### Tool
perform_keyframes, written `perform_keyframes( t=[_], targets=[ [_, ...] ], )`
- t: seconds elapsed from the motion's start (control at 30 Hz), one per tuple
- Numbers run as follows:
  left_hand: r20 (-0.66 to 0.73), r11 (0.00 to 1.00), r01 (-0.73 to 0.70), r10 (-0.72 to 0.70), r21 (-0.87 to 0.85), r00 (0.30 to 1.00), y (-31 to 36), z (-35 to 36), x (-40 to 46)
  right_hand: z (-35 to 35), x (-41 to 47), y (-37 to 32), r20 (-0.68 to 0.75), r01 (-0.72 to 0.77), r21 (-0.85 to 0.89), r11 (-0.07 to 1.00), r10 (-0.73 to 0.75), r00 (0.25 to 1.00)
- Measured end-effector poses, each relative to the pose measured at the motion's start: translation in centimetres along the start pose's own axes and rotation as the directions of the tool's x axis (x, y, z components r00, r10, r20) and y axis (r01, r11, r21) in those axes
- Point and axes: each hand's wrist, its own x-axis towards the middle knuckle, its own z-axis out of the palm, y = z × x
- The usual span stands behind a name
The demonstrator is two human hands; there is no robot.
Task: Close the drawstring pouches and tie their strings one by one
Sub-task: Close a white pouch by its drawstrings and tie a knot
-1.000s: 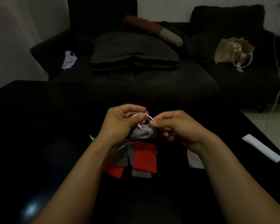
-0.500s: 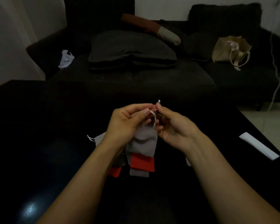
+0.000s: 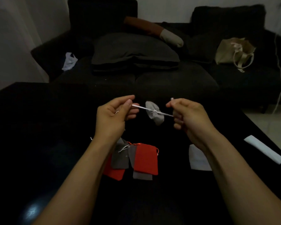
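A small grey pouch (image 3: 154, 113) hangs in the air between my hands, its mouth gathered tight on a white string (image 3: 140, 107). My left hand (image 3: 114, 116) pinches the string's left end. My right hand (image 3: 187, 115) pinches the right end, and the string runs taut between them. Below, on the black table (image 3: 39, 143), lies a pile of flat pouches: a red pouch (image 3: 146, 159) on top, a dark grey pouch (image 3: 120, 158) beside it, another red pouch (image 3: 113, 173) and a light grey pouch (image 3: 142, 176) underneath.
A white paper (image 3: 199, 157) lies on the table under my right forearm, and a white strip (image 3: 264, 149) lies near the right edge. Beyond the table stands a dark sofa (image 3: 152, 75) with cushions and a beige tote bag (image 3: 234, 51).
My hands have moved apart, pulling the string out to both sides. The grey pouch has bunched shut and risen off the pile.
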Motion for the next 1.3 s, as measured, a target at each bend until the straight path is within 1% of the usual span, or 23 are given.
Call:
perform_keyframes(
  t=[0.03,0.1,0.17,0.23,0.27,0.3,0.33,0.37,0.4,0.43,0.5,0.57,0.67,0.73,0.8,0.83,0.93,0.97,1.03,1.2,1.23,1.27,1.3],
  targets=[
    [0.010,0.999,0.018,-0.017,-0.038,1.000,0.1,0.0,0.0,0.1,-0.2,0.1,0.031,0.055,-0.159,0.986,-0.051,0.998],
    [0.044,0.991,0.073,-0.068,-0.116,0.997,0.3,-0.1,0.1,0.3,-0.6,0.5,0.175,0.217,-0.427,0.878,-0.155,0.972],
    [0.094,0.974,0.131,-0.115,-0.185,0.989,0.5,-0.2,0.0,0.4,-0.5,1.2,0.263,0.315,-0.539,0.781,-0.199,0.944],
    [0.115,0.977,0.149,-0.133,-0.151,0.984,0.4,-0.3,0.0,0.3,-0.1,1.6,0.287,0.313,-0.549,0.775,-0.176,0.941],
    [0.102,0.995,0.097,-0.093,-0.035,0.990,0.2,-0.4,0.0,0.3,0.0,1.6,0.302,0.305,-0.547,0.780,-0.156,0.940],
    [0.097,0.985,-0.025,0.009,0.171,0.995,-0.2,-0.6,0.0,0.2,0.0,1.7,0.316,0.303,-0.553,0.776,-0.141,0.938],
    [0.150,0.894,-0.189,0.139,0.407,0.979,-0.6,-0.9,-0.2,0.2,0.0,1.8,0.326,0.309,-0.566,0.765,-0.136,0.935],
    [0.259,0.755,-0.333,0.221,0.565,0.940,-1.0,-0.8,-0.4,0.2,-0.1,1.8,0.329,0.317,-0.583,0.748,-0.140,0.934],
    [0.365,0.650,-0.425,0.236,0.630,0.901,-1.3,-0.6,-0.7,0.2,-0.2,1.9,0.325,0.324,-0.601,0.730,-0.148,0.934],
    [0.429,0.618,-0.449,0.194,0.646,0.882,-1.6,-0.3,-1.0,0.3,-0.3,1.9,0.318,0.333,-0.615,0.715,-0.162,0.934],
    [0.441,0.658,-0.397,0.109,0.640,0.891,-1.7,0.3,-1.2,0.4,-0.5,1.9,0.304,0.348,-0.634,0.690,-0.192,0.933],
    [0.391,0.731,-0.306,0.058,0.610,0.919,-1.7,0.5,-1.0,0.5,-0.7,1.7,0.279,0.343,-0.658,0.670,-0.206,0.938],
    [0.340,0.852,-0.161,-0.021,0.499,0.940,-1.5,0.5,-0.9,0.7,-0.8,1.5,0.238,0.353,-0.687,0.635,-0.262,0.935],
    [0.346,0.847,-0.147,-0.046,0.510,0.937,-1.6,0.5,-1.0,0.8,-0.8,1.5,0.246,0.366,-0.702,0.611,-0.275,0.929],
    [0.373,0.806,-0.209,-0.016,0.554,0.928,-1.9,0.4,-1.1,0.6,-0.7,1.7,0.285,0.366,-0.710,0.601,-0.230,0.930],
    [0.389,0.787,-0.245,0.007,0.566,0.921,-2.0,0.4,-1.0,0.5,-0.7,1.6,0.307,0.350,-0.685,0.639,-0.183,0.934],
    [0.447,0.764,-0.323,0.051,0.558,0.893,-1.9,0.1,-0.9,0.0,-0.4,1.4,0.336,0.205,-0.469,0.859,-0.042,0.941],
    [0.466,0.773,-0.328,0.048,0.542,0.883,-1.7,0.2,-0.9,-0.1,-0.3,1.5,0.329,0.194,-0.454,0.870,-0.039,0.944],
    [0.498,0.780,-0.349,0.056,0.520,0.865,-1.7,0.1,-1.0,-0.2,0.0,1.9,0.327,0.255,-0.537,0.804,-0.080,0.942],
    [0.472,0.658,-0.422,0.113,0.624,0.874,-1.4,0.2,-0.9,-0.1,0.1,2.1,0.330,0.332,-0.733,0.594,-0.117,0.937],
    [0.484,0.673,-0.427,0.116,0.604,0.867,-1.4,0.2,-0.9,0.0,0.0,2.1,0.336,0.354,-0.755,0.551,-0.138,0.932],
    [0.496,0.737,-0.400,0.100,0.546,0.862,-1.4,0.2,-0.9,0.1,0.0,2.2,0.348,0.381,-0.773,0.507,-0.163,0.923],
    [0.492,0.836,-0.309,0.055,0.453,0.869,-1.3,0.2,-1.0,0.2,0.0,2.3,0.357,0.406,-0.791,0.459,-0.193,0.914]
  ],
)
